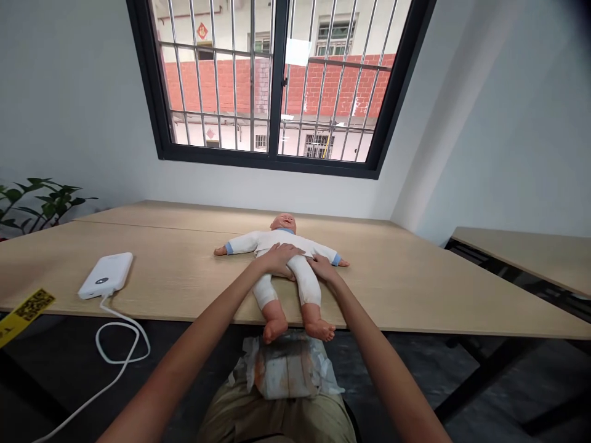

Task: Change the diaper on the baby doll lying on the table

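A baby doll (281,241) lies on its back on the table, head towards the window, bare feet over the near edge. It wears a white top with blue collar and cuffs, and white trousers (305,280). My left hand (279,258) lies across the doll's waist, fingers stretched out to the right. At the doll's hip on the right, my right hand (322,267) has its fingers bent in on the waist of the trousers; its fingertips are partly hidden. On my lap, below the doll's feet, rests a crumpled diaper (290,372) in clear plastic.
The wooden table (406,283) carries a white power bank (107,275) on the left, its white cable (122,323) hanging off the front edge. A plant (46,203) stands far left. Behind is a barred window (274,92); another table (526,252) stands right.
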The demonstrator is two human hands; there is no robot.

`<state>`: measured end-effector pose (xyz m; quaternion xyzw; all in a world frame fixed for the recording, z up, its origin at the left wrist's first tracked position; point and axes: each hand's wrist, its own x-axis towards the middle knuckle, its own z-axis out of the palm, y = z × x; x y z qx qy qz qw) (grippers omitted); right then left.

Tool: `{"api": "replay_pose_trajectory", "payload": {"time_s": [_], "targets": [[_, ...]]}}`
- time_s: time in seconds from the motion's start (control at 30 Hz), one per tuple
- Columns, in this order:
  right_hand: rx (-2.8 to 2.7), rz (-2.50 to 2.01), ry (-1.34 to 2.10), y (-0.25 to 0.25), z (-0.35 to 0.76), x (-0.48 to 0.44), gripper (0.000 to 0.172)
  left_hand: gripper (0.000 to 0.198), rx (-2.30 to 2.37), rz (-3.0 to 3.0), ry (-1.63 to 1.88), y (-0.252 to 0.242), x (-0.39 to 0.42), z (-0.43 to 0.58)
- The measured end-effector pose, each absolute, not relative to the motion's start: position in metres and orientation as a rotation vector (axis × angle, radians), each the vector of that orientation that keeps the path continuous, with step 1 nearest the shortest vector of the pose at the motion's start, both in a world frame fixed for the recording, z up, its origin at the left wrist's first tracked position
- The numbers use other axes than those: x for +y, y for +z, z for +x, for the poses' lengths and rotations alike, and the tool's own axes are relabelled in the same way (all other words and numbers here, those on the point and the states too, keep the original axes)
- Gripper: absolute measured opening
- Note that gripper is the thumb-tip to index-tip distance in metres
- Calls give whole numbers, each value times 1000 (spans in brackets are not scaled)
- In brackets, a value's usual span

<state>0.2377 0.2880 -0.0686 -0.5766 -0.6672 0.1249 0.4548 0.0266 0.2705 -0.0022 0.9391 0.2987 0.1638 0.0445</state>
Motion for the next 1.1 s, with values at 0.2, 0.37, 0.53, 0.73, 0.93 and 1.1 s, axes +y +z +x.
{"api": "replay_pose_trajectory", "payload": {"time_s": [0.2, 0.37, 0.53, 0.73, 0.93, 1.1], "targets": [[-1621, -1430, 426, -66, 234, 287, 21, 42, 837, 2203, 992, -3, 293, -35], [-1607, -1246, 623, -64, 228, 286, 44, 37, 1079, 1789, 1197, -35, 324, -70], [-1714, -1172, 569, -71, 230, 291, 47, 61, 937, 1817, 981, -51, 328, -71], [-1723, -1185, 507, -80, 231, 297, 53, 38, 965, 1896, 1100, -59, 324, -57], [-1703, -1192, 501, -82, 230, 297, 50, 28, 937, 1981, 1246, -63, 323, -43], [-1666, -1202, 498, -83, 229, 301, 49, 29, 1063, 2013, 1259, -62, 317, -34]]}}
